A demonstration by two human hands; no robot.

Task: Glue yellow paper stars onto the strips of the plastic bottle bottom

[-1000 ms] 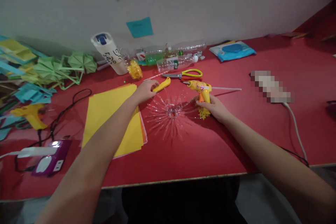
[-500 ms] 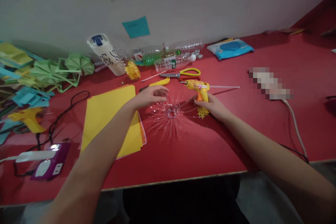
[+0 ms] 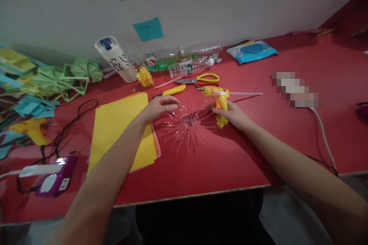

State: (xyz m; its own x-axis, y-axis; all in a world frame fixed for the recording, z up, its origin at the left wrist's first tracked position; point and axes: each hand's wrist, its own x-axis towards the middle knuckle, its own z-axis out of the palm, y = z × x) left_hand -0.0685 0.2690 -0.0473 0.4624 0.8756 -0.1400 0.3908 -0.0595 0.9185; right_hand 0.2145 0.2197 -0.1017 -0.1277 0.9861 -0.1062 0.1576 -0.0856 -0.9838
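Note:
On the red table lies a clear plastic bottle piece cut into thin strips that splay outward around a ring-shaped middle. My left hand is at its upper left edge, fingers stretched out over the strips; whether they touch is hard to see. My right hand grips the handle of a yellow glue gun, its nozzle pointing left and a long glue stick jutting from the back. A small yellow jagged-edged piece shows just below the gun's handle.
Yellow paper sheets lie left, partly under my left arm. Behind stand or lie a cutter, scissors, plastic bottles, a tumbler and wipes. A second glue gun and a purple power strip sit left.
My left hand has shifted slightly left and down, its fingers closer together. My right hand keeps hold of the glue gun in nearly the same place.

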